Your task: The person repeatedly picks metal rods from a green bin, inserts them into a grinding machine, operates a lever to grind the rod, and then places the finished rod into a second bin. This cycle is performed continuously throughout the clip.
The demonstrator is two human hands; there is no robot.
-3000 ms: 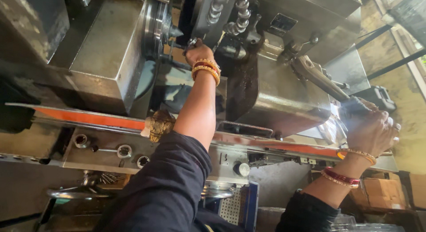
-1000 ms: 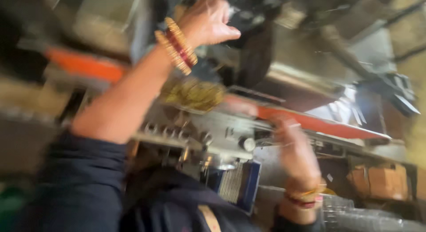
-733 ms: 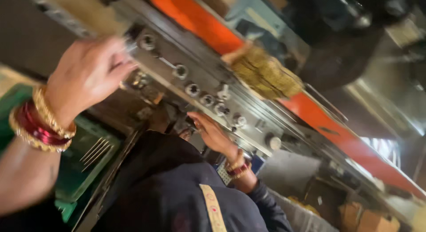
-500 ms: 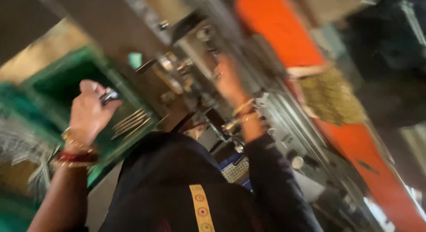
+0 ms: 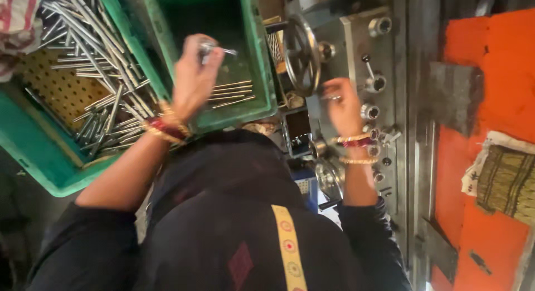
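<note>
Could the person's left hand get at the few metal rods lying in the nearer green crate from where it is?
Probably yes: the left hand, already gripping a small metal part, hangs over the open green crate, and nothing covers the rods.

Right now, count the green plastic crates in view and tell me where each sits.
2. One green crate lies under the left hand, which holds a metal rod, with a few rods inside. The other crate, far left, is heaped with rods. More may be hidden.
</note>
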